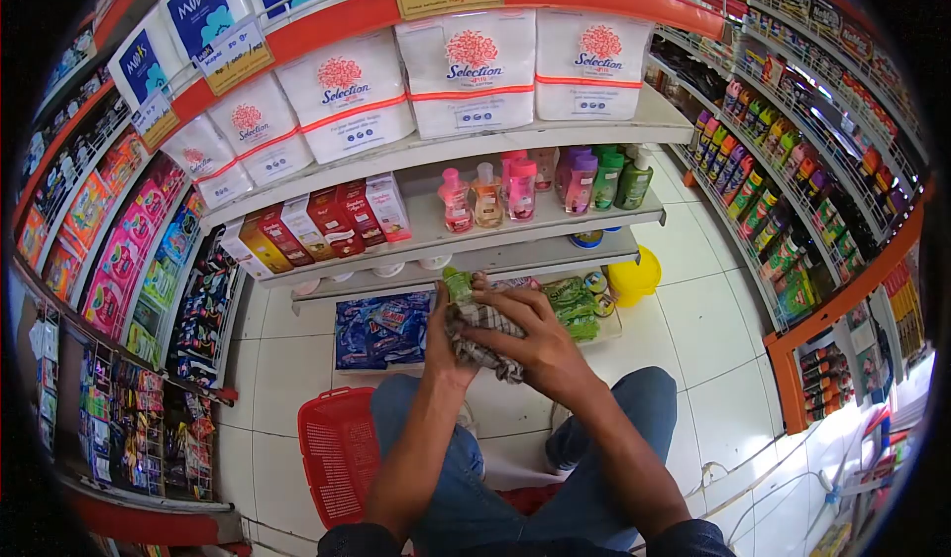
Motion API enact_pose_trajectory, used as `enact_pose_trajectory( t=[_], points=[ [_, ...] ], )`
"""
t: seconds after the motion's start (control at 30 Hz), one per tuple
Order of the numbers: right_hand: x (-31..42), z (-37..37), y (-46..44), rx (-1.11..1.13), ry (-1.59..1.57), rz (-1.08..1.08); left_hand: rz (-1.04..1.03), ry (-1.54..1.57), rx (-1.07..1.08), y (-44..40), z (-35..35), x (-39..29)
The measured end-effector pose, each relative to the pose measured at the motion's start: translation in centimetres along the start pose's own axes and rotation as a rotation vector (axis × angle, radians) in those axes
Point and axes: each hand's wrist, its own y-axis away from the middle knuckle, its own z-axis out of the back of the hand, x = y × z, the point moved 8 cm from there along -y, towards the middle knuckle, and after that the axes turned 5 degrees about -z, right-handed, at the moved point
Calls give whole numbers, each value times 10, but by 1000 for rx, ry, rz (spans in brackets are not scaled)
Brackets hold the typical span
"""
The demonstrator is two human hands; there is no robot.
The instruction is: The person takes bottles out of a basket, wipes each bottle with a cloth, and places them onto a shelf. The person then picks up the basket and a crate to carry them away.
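Between my hands, above my knees, are a checked cloth (pixel 487 337) and a green bottle (pixel 458 285) whose top end sticks out. My left hand (pixel 443 341) is closed around the bottle's left side. On the right, my right hand (pixel 530 331) presses the crumpled cloth against the bottle with its fingers bent over it. The cloth hides the bottle's lower part. Just beyond the hands, blue packets (pixel 381 331) and green packets (pixel 575 307) lie at floor level.
A red basket (pixel 339 453) stands on the floor at my left knee. Ahead, a shelf (pixel 416 215) holds pink, purple and green bottles (pixel 606 180) and boxes (pixel 327 222). A yellow container (pixel 635 276) stands right of the lowest shelf. Stocked racks (pixel 783 200) line both sides.
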Motion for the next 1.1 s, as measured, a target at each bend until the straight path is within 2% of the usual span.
enact_pose_trajectory(
  t=[0.03, 0.1, 0.2, 0.23, 0.33, 0.4, 0.47, 0.5, 0.53, 0.63, 0.7, 0.8, 0.83, 0.97, 1.03, 1.1],
  points=[
    [8, -8, 2, 31, 56, 128, 17, 28, 34, 0, -1, 4],
    [-2, -7, 3, -2, 10, 74, 30, 61, 68, 1, -1, 9],
    [-24, 6, 4, -61, 29, -44, -154, -16, 46, -1, -3, -1],
    [-27, 10, 6, -62, 31, -43, -154, -15, 49, -1, -4, -1],
    [-45, 32, 6, -202, -44, -280, -134, 97, 107, -3, -10, -4],
    [-32, 35, 4, -207, -60, -252, -119, 80, 121, 0, -10, -1],
    [-8, 19, 1, -70, -76, -85, -67, 33, 140, 3, -12, 8],
    [-3, 8, 2, 2, 53, -5, -62, 28, 138, 3, -14, 10],
    [-8, 7, 4, -5, 50, -13, -94, -22, 103, 2, -14, 9],
    [-47, 17, 8, -32, -34, -188, -164, -113, 35, 2, -17, 6],
    [-56, 25, 9, -52, -22, -216, -213, -229, 44, 6, -30, -1],
    [-66, 53, 12, -295, -336, -520, -228, -344, 71, 14, -51, -1],
    [-47, 62, 4, -314, -187, -411, -216, -399, 96, 15, -58, 4],
    [-14, 49, -8, -345, -2, -309, -167, -492, 62, 20, -52, 35],
    [-11, 14, -13, -53, 62, -191, -153, -523, 36, 18, -47, 39],
    [-14, 7, -10, -69, 27, -184, -129, -422, 9, 9, -34, 28]
  ],
)
